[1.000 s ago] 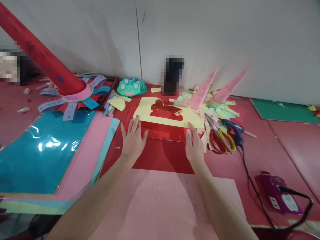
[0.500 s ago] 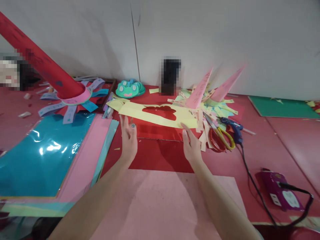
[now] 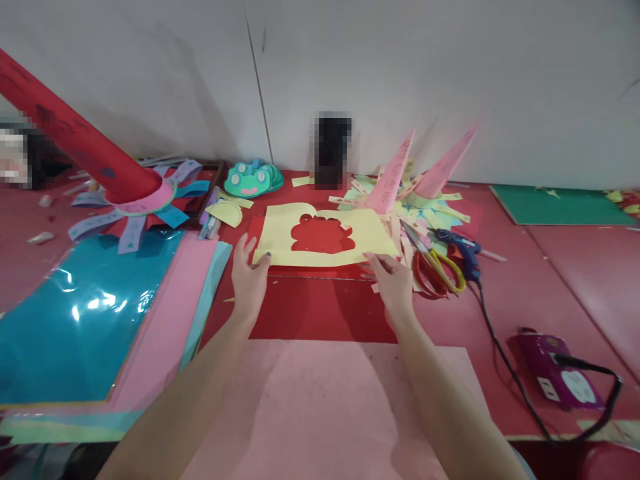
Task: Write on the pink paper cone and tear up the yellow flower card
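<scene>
A yellow paper sheet (image 3: 280, 233) with a cut-out opening, frog-head-like in outline, lies over red paper (image 3: 320, 275), which shows through the hole. My left hand (image 3: 250, 277) pinches the sheet's near left corner, thumb on top and the other fingers raised around the edge. At the near right corner, my right hand (image 3: 393, 277) grips the same sheet between thumb and fingers. Just right of that hand lie scissors (image 3: 437, 267) with red and yellow handles. Nearer to me, a large pink paper sheet (image 3: 320, 400) stretches under both forearms.
A blue glue gun (image 3: 463, 250) is at the right, its cord running towards a purple power socket (image 3: 557, 373). Pink paper cones (image 3: 393, 177) and green frog faces (image 3: 253, 179) stand behind. Stacked coloured sheets (image 3: 95, 320) and a red cone (image 3: 85, 133) occupy the left.
The yellow sheet has come down and flattened over the red paper, its cut-out now facing up more fully. My right hand has closed on its near right corner.
</scene>
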`<state>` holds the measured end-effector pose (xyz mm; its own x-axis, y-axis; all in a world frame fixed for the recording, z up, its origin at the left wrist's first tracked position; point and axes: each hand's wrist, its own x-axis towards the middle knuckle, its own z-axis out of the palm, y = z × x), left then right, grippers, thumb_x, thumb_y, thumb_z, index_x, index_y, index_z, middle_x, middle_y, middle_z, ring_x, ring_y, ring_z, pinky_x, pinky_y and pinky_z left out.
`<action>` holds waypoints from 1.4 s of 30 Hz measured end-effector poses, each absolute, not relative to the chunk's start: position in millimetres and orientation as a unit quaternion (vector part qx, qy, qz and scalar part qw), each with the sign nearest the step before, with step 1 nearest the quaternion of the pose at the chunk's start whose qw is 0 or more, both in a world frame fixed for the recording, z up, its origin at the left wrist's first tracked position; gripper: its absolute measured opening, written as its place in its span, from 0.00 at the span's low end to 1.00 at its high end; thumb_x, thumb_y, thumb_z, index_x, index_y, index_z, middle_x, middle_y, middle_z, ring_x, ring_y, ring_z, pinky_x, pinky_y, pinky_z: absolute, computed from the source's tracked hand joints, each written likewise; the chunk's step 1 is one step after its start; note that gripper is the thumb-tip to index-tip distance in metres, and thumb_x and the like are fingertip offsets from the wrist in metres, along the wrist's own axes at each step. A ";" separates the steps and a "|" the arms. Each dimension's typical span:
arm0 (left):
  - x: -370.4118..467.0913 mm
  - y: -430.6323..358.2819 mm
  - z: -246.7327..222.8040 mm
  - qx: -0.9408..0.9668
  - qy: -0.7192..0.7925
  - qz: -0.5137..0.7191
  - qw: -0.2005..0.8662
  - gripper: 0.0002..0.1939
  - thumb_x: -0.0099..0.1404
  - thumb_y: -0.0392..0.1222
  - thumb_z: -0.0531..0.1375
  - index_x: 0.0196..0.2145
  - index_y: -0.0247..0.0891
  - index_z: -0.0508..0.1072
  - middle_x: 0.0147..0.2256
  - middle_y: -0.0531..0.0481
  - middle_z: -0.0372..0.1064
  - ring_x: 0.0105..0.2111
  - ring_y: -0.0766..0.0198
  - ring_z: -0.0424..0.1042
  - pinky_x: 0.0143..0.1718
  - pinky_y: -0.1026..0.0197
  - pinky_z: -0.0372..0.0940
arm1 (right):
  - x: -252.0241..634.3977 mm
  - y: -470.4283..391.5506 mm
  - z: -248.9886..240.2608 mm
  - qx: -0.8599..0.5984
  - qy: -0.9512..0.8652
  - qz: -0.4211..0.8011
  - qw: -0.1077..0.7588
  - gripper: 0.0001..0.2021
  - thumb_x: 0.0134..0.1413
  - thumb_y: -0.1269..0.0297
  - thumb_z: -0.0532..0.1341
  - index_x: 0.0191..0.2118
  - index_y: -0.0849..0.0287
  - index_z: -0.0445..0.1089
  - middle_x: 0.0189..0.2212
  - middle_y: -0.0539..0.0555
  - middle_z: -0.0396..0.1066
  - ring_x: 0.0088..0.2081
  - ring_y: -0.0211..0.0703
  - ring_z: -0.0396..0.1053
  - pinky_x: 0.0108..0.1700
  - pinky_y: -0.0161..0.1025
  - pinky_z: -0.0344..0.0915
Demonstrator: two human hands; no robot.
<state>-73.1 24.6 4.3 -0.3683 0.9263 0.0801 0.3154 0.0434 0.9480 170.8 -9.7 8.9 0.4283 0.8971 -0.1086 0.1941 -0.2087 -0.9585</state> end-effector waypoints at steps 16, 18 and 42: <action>-81.4 27.6 16.8 0.500 0.701 0.431 0.270 0.28 0.57 0.39 0.55 0.56 0.35 0.61 0.18 0.57 0.64 0.23 0.61 0.71 0.31 0.59 0.69 | 191.2 6.2 -4.9 -0.664 -0.283 0.423 0.548 0.24 0.42 0.59 0.62 0.48 0.60 0.65 0.32 0.54 0.73 0.28 0.46 0.75 0.28 0.44 0.75; -81.6 27.1 17.9 0.506 0.692 0.432 0.281 0.26 0.57 0.38 0.54 0.54 0.36 0.64 0.19 0.56 0.66 0.21 0.62 0.71 0.27 0.61 0.68 | 192.0 5.0 -5.4 -0.670 -0.297 0.417 0.537 0.20 0.43 0.59 0.61 0.45 0.61 0.67 0.31 0.54 0.73 0.28 0.48 0.75 0.26 0.44 0.75; -72.6 32.3 12.2 0.410 0.607 0.528 0.430 0.20 0.54 0.35 0.58 0.47 0.35 0.66 0.39 0.44 0.73 0.38 0.58 0.74 0.39 0.53 0.72 | 187.7 4.0 9.1 -0.656 -0.300 0.370 0.586 0.16 0.43 0.55 0.61 0.37 0.59 0.66 0.19 0.47 0.69 0.20 0.41 0.71 0.18 0.34 0.66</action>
<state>-72.6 32.3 12.2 -0.2949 0.9514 -0.0891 0.0434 0.1064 0.9934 187.7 4.0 9.1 0.5469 0.8264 -0.1344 -0.0404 -0.1343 -0.9901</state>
